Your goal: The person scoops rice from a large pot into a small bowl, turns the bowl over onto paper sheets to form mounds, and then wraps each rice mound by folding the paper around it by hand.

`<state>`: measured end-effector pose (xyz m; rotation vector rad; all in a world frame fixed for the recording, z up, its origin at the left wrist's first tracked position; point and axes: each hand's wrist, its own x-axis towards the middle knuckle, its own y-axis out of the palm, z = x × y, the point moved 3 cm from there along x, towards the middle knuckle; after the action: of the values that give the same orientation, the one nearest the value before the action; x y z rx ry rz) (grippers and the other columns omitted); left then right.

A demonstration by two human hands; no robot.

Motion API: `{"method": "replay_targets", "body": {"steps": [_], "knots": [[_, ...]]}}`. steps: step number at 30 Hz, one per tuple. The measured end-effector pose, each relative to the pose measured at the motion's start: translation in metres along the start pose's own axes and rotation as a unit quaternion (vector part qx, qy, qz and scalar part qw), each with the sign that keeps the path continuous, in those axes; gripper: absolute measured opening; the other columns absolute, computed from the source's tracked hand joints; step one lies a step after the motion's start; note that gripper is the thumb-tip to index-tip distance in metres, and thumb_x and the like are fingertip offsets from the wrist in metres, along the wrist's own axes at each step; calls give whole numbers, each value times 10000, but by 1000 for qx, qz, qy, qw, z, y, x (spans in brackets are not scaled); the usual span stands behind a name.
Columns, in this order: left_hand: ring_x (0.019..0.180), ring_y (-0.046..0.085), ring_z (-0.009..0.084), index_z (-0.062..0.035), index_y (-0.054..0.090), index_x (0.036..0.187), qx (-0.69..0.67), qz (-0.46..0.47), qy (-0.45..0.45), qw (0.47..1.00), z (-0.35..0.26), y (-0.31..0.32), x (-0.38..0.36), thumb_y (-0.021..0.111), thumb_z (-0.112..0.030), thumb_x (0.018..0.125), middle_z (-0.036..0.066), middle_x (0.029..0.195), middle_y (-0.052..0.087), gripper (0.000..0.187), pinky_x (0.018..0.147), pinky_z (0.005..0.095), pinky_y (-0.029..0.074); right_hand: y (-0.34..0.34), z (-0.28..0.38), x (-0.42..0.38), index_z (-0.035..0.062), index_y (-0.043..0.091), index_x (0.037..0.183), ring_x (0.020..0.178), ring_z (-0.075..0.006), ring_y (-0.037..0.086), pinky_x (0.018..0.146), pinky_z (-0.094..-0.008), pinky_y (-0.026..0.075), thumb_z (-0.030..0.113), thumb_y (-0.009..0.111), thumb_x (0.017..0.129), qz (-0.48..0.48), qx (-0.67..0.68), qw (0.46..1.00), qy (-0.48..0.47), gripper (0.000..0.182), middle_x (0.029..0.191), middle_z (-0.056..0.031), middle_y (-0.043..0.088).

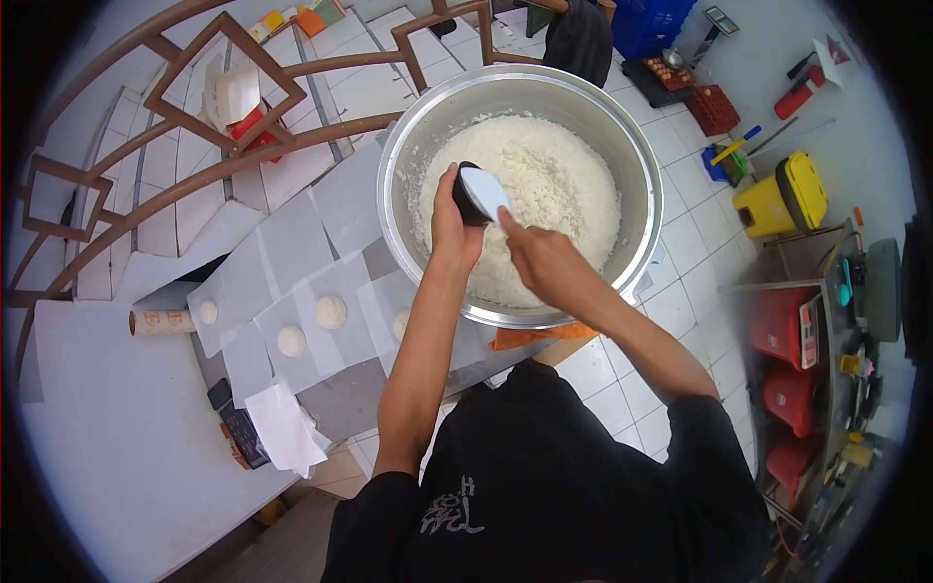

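Over a large metal pot (649, 194) full of white rice (573, 185), my left hand (453, 228) grips a small black bowl (468, 207), tilted toward the rice. My right hand (546, 264) is closed round a pale rice paddle (485, 188), whose blade lies across the bowl's mouth. The blade hides what is inside the bowl. Left of the pot, sheets of white paper (292, 238) cover a table, and several round rice mounds (331, 312) sit on them. One mound is partly hidden behind my left forearm.
An orange cloth (544, 335) lies below the pot's near rim. A brown metal railing (321, 136) curves behind the table. At left are a cardboard tube (162, 322) and a stack of white paper (284, 428). Right stand a yellow bin (783, 199) and a shelf with red containers (785, 394).
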<state>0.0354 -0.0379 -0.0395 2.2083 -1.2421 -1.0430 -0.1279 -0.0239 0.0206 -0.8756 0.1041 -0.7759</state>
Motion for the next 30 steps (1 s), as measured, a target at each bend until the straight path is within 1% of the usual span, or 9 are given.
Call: {"method": "replay_targets", "body": {"steps": [11, 13, 14, 15, 17, 18, 21, 24, 30], "knots": [[1301, 479, 345, -79, 462, 1377, -10, 86, -82, 993, -20, 4, -25, 485, -514, 931, 153, 1406, 497, 624, 1080, 536, 378, -64, -2, 12, 27, 599, 1296, 684, -378, 670, 668, -433, 517, 100, 553, 937, 23, 32, 999, -26, 369, 800, -226, 683], [1347, 427, 347, -80, 445, 1392, -127, 68, -84, 986, -17, 0, -25, 502, -459, 908, 156, 1452, 449, 618, 1105, 563, 332, -75, -11, 4, 29, 581, 1323, 656, -289, 674, 657, -401, 512, 151, 536, 961, -62, 104, 984, 127, 385, 763, -200, 679], [1321, 465, 336, -80, 483, 1363, -137, 53, -86, 985, -15, -2, -23, 506, -461, 909, 150, 1420, 491, 594, 1096, 542, 357, -64, -37, -1, 39, 544, 1374, 574, -148, 585, 524, -328, 458, 215, 517, 988, -90, 135, 977, 138, 425, 682, -104, 619], [1321, 465, 336, -80, 483, 1363, -139, 51, -87, 985, -11, -5, -19, 506, -461, 909, 150, 1420, 491, 594, 1096, 542, 357, -54, -41, -2, 39, 544, 1374, 574, -148, 585, 524, -328, 458, 215, 517, 988, -87, 134, 977, 139, 425, 682, -104, 619], [1250, 540, 309, -91, 554, 1282, -109, 28, -63, 992, -3, -9, -7, 502, -474, 921, 129, 1333, 573, 529, 1056, 513, 411, -26, -47, -12, 58, 503, 1421, 509, -66, 432, 422, -255, 340, 258, 502, 1004, -38, 427, 815, 390, 462, 646, -4, 507], [1250, 540, 309, -91, 554, 1282, -107, 31, -65, 992, 2, -7, -4, 502, -474, 921, 129, 1333, 573, 529, 1056, 513, 411, -15, -36, -13, 75, 478, 1445, 477, -38, 328, 391, -218, 240, 281, 475, 1019, -35, 438, 816, 375, 473, 656, 64, 417], [1024, 648, 216, -143, 626, 1162, -54, -51, -31, 997, 11, -9, -3, 548, -439, 936, 53, 1112, 667, 380, 883, 427, 516, 12, -26, -17, 14, 490, 1410, 477, -174, 530, 454, -331, 429, 156, 546, 965, -78, 168, 974, 132, 470, 644, -124, 571], [883, 628, 146, -144, 651, 1089, 33, -99, -16, 994, 10, -2, -6, 577, -432, 938, 25, 999, 664, 333, 773, 404, 509, 18, -8, -21, -34, 510, 1362, 566, -331, 632, 568, -427, 505, 75, 578, 917, -73, 51, 995, 39, 464, 711, -229, 617], [949, 620, 185, -102, 603, 1165, 110, -33, 14, 993, 2, 4, -5, 498, -467, 967, 73, 1072, 639, 428, 820, 429, 507, -10, -2, -7, -37, 527, 1337, 625, -380, 642, 620, -469, 512, 59, 588, 906, 2, -11, 1000, 18, 446, 729, -227, 638]]}}
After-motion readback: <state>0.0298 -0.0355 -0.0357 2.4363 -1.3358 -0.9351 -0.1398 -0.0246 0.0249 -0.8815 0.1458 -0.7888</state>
